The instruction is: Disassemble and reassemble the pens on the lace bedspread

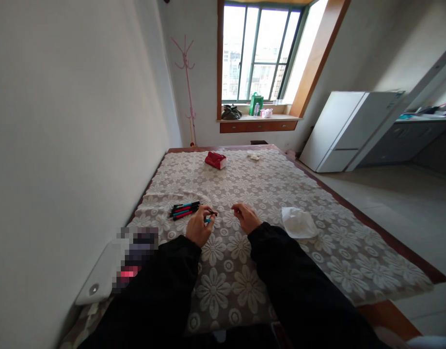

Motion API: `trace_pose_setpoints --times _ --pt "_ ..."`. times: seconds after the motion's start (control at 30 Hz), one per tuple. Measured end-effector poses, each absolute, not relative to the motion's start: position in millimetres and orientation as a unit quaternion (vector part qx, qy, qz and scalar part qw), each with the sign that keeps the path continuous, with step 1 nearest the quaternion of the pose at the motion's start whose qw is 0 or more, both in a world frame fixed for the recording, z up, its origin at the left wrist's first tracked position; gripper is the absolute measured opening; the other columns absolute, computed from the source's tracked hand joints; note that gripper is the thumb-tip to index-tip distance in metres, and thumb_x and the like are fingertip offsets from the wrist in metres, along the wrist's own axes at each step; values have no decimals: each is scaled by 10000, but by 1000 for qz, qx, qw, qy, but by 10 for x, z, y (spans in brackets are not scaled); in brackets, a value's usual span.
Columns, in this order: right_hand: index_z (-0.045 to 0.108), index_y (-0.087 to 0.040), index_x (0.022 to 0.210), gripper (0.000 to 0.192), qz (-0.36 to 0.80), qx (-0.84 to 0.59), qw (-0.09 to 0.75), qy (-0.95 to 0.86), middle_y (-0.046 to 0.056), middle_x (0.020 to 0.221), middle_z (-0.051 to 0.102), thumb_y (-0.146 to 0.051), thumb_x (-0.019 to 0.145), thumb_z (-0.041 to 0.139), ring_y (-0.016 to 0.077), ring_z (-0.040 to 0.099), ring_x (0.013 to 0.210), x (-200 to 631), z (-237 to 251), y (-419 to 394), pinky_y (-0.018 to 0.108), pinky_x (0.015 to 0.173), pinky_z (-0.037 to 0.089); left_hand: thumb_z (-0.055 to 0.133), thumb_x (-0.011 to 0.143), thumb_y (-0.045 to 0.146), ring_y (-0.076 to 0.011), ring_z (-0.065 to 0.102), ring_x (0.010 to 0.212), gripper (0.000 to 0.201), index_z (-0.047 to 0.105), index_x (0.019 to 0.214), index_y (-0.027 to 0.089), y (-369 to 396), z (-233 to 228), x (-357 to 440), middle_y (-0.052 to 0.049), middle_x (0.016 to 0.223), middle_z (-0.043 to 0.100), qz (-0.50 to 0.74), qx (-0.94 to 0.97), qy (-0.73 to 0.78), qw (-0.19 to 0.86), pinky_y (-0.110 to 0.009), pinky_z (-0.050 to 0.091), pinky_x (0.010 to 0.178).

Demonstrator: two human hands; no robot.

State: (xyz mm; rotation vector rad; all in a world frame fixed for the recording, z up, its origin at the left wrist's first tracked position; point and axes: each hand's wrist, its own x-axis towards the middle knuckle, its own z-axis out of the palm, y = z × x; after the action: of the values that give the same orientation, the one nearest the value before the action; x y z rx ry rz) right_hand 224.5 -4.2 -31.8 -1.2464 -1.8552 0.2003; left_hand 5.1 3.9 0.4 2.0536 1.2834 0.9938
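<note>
1. Table [328, 252]: wide top under a cream lace cloth with a flower pattern; serves as the landmark for every entry below.
2. Left hand [199, 225]: black sleeve, over the near-left part of the table, fingers curled and pressed onto a small blue pen part [208, 219].
3. Right hand [246, 217]: black sleeve, just right of the left hand, fingertips pinched on one end of a thin refill [225, 211] that runs between the two hands; how firmly, I cannot tell.
4. Pens [184, 210]: a small bundle, dark barrels with red and teal, lying on the table just beyond the left hand.
5. White tissue [298, 223]: crumpled, on the table right of the right hand.
6. Red pack [215, 160]: at the table's far end, near the middle.
7. White tablet [99, 278]: at the table's near-left edge, against the wall.
</note>
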Motion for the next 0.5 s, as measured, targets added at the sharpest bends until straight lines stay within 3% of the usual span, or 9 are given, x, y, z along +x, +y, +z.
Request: trace_pose_setpoints --times 0.23,0.5 --pt "593 -201 971 211 74 -487 447 -747 42 795 583 -86 837 478 183 544 782 2221 -279 -70 307 747 450 554 835 282 -175 625 925 150 553 979 238 47 -12 40 -24 963 670 354 787 465 198 -290 464 806" --pt "616 -199 933 184 79 -472 431 -765 47 796 586 -95 865 481 185 543 780 2205 -236 -91 308 731 452 619 784 273 -189 588 898 121 603 895 227 51 -24 21 -17 888 638 312 810 471 157 -296 431 805"
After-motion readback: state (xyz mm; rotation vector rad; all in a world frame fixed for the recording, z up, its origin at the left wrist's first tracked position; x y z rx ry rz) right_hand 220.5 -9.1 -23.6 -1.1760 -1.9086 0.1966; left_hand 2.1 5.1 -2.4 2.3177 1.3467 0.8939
